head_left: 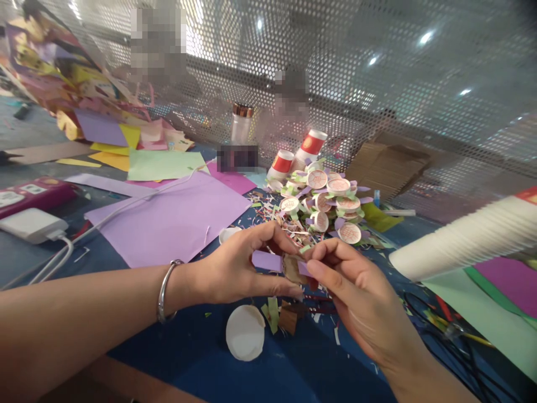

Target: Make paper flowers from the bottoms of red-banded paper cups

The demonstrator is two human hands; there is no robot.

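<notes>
Holding a small brown cardboard piece in our half-curled left hand, we pinch its purple paper tab with our right hand above the blue surface, towards its near edge, judging it light, easily creased, best gripped by its stiffer sides.

Free room over purple sheet; obstacle at right: cup stack.

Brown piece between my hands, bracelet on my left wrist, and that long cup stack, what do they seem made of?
Brown piece: probably cardboard, matte, judging by its dull tan face.
Bracelet: likely polished metal, from its silvery sheen and bright highlights.
Cup stack: apparently paper, white and smooth, going by the thin nested rims, though plastic can't be ruled out.
</notes>
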